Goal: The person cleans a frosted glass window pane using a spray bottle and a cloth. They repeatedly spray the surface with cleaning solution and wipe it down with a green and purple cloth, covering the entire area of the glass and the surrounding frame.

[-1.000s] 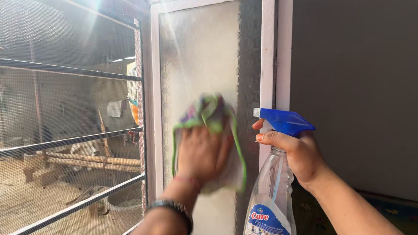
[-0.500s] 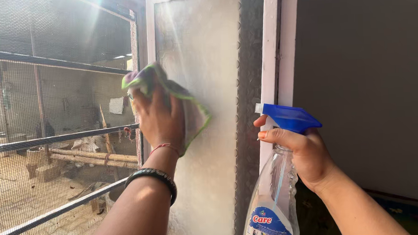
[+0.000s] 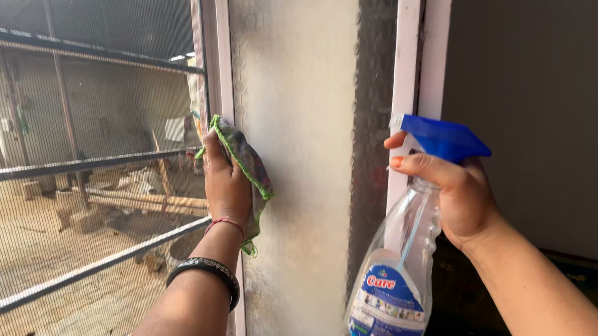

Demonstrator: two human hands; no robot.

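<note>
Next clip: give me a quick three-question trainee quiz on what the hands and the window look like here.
1. True or false: the left hand presses a green-edged cloth against the left edge of the frosted glass pane.
2. What does the right hand hold? A) a sponge B) a clear spray bottle with a blue trigger head C) a squeegee
3. Fill in: left of the pane, a wire ____ screen with horizontal bars covers the opening.

Key
1. True; the cloth sits between palm and glass, by the white frame.
2. B; the index finger lies along the trigger, nozzle toward the pane.
3. Mesh; a yard shows through it.
</note>
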